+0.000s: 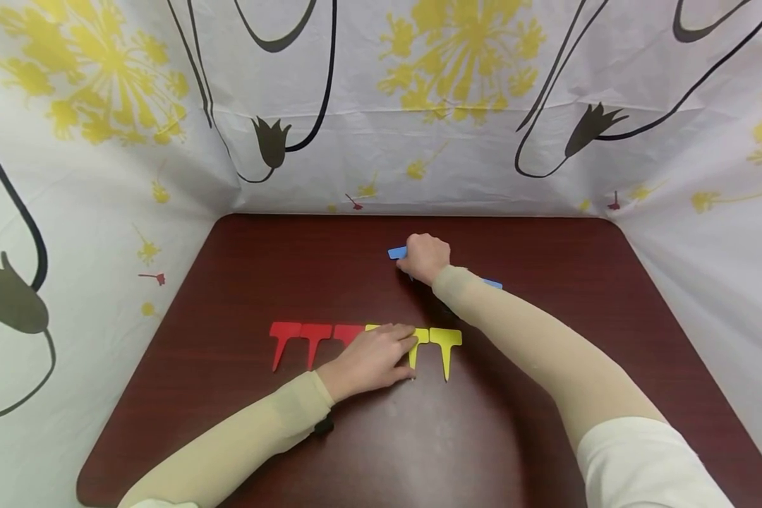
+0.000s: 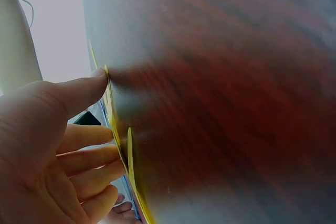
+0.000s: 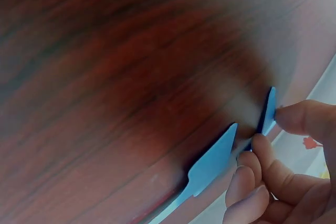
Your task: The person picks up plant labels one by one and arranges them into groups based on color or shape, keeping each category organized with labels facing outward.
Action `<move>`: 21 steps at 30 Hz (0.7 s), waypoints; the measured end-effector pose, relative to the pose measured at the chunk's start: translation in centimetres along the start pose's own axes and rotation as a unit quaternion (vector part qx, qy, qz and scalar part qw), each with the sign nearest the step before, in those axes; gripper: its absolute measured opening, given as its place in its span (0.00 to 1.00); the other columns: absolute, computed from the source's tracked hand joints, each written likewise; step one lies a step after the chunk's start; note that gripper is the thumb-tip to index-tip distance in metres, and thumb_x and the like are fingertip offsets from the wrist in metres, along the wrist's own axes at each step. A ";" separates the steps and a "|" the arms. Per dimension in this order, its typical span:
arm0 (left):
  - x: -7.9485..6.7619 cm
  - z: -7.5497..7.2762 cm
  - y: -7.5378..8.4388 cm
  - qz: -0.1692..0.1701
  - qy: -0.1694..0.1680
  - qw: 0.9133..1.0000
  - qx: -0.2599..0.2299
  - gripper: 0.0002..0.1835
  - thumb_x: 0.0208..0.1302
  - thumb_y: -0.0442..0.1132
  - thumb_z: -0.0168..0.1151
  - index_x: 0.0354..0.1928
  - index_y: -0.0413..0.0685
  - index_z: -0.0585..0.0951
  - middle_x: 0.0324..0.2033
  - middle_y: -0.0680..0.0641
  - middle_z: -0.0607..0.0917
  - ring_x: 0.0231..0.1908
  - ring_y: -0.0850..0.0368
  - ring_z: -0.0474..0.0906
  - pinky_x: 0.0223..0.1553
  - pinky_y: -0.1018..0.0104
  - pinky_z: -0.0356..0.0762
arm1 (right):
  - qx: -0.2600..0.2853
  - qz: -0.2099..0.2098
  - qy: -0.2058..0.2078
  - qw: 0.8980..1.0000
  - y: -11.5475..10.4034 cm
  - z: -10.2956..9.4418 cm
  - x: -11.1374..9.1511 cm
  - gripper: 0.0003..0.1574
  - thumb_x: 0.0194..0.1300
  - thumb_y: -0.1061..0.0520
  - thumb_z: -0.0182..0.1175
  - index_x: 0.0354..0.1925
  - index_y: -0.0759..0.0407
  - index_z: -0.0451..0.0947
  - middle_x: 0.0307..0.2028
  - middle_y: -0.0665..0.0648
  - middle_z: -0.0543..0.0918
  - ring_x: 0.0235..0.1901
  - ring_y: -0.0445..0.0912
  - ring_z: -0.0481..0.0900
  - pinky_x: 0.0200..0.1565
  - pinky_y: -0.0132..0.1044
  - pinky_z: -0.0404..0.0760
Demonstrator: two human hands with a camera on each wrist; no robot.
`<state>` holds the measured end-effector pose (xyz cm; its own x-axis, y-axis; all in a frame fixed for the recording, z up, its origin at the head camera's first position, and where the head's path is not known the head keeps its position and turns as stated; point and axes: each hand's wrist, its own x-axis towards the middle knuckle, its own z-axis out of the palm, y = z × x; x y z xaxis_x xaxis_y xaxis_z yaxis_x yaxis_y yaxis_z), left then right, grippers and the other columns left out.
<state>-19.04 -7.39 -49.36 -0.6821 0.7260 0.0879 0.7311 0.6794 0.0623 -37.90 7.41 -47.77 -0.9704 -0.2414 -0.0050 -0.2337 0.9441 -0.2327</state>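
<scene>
In the head view, my left hand (image 1: 370,358) lies over a row of T-shaped plant labels, partly hiding it. Its fingers and thumb touch a yellow plant label (image 1: 422,336), and another yellow label (image 1: 446,338) lies just to the right. Red plant labels (image 1: 316,331) make up the left part of the row. Farther back, my right hand (image 1: 425,258) pinches a blue plant label (image 3: 268,109) between thumb and fingers. A second blue label (image 3: 211,165) lies on the table beside that hand, mostly covered by the right forearm in the head view.
The dark red-brown table (image 1: 279,268) has rounded corners. Patterned white cloth (image 1: 368,155) with yellow flowers hangs behind it and along both sides. My right forearm (image 1: 533,346) reaches across the table's right half. A small black object (image 1: 323,425) shows under the left wrist.
</scene>
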 end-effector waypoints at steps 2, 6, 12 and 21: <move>0.0 0.0 0.0 0.000 -0.001 1.000 0.001 0.34 0.61 0.62 0.70 0.61 0.47 0.81 0.63 0.45 0.78 0.62 0.52 0.75 0.64 0.58 0.72 | 0.000 0.002 0.000 1.000 -0.1 0.0 0.0 0.20 0.63 0.43 0.68 0.23 0.54 0.79 0.18 0.54 0.79 0.20 0.49 0.78 0.22 0.43 0.77; 0.1 0.1 0.1 0.000 -0.002 1.000 0.005 0.34 0.60 0.62 0.69 0.61 0.48 0.82 0.62 0.46 0.79 0.62 0.52 0.76 0.63 0.59 0.73 | -0.001 0.007 0.000 1.000 -0.2 0.1 0.0 0.21 0.62 0.42 0.68 0.22 0.54 0.78 0.19 0.53 0.78 0.21 0.49 0.78 0.22 0.43 0.77; 0.1 0.1 0.2 0.001 -0.003 1.000 0.004 0.33 0.60 0.62 0.70 0.60 0.48 0.82 0.62 0.46 0.79 0.61 0.52 0.76 0.63 0.59 0.72 | 0.006 0.007 0.001 1.000 -0.2 0.3 -0.2 0.23 0.60 0.41 0.70 0.21 0.54 0.78 0.18 0.54 0.77 0.21 0.49 0.77 0.22 0.43 0.76; 0.1 -0.1 0.1 0.000 -0.002 1.000 0.004 0.33 0.60 0.62 0.70 0.60 0.48 0.82 0.62 0.46 0.79 0.62 0.52 0.76 0.64 0.59 0.71 | 0.011 -0.003 0.019 1.000 -0.2 -0.6 -0.7 0.21 0.59 0.43 0.69 0.21 0.54 0.77 0.18 0.54 0.76 0.20 0.50 0.76 0.21 0.43 0.75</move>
<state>-19.03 -7.22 -49.24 -0.6817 0.7269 0.0831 0.7314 0.6798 0.0537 -37.21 7.55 -47.16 -0.9705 -0.2389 0.0331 -0.2393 0.9370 -0.2545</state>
